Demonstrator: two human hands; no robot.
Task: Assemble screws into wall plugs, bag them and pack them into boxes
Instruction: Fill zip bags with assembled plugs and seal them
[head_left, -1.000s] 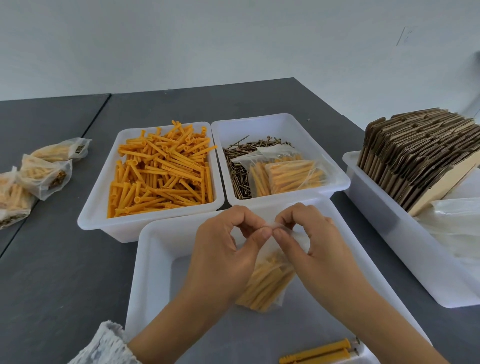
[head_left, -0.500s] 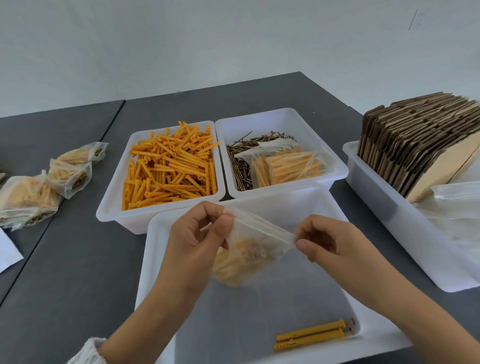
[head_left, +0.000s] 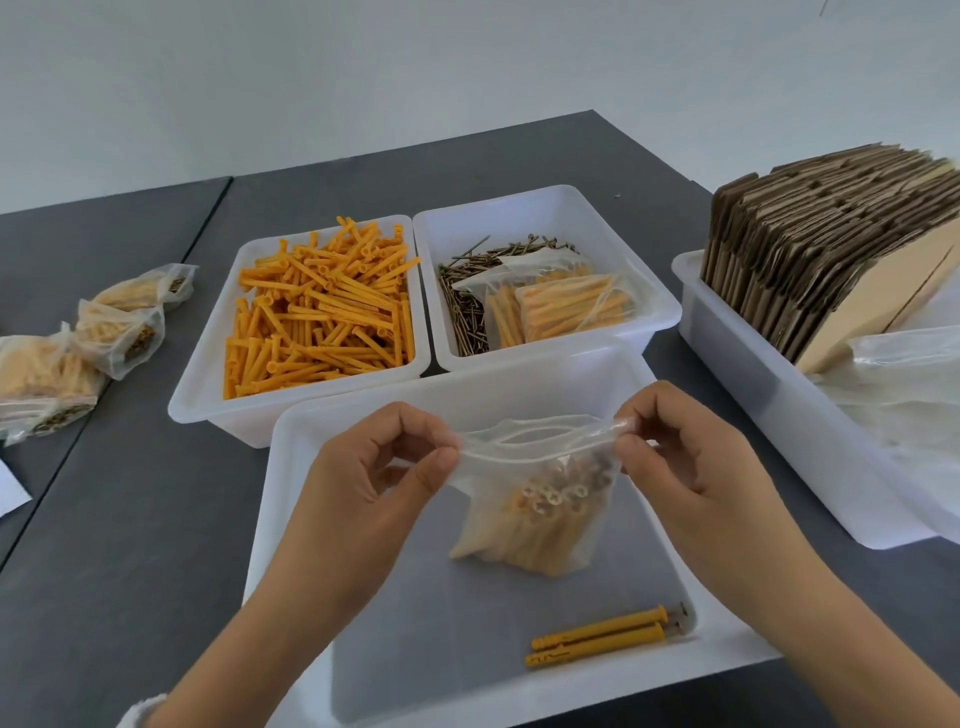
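Honestly that zip bag (head_left: 540, 499) looks floppy and bottom-heavy with its plugs, so the top corners are the spot to grab. It hangs over the front tray (head_left: 291, 519), mouth part open. Left hand (head_left: 374, 483) and right hand (head_left: 691, 457) each pinch 1 corner between thumb and forefinger, other fingers loosely curled.

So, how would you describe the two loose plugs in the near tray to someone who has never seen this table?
Find the near white tray, the one closest to the person, under both hands. On its floor, toward the near right corner, lie the two loose plugs side by side. Unlike every other plug there, they are in no bag, and a screw head shows at each right end.
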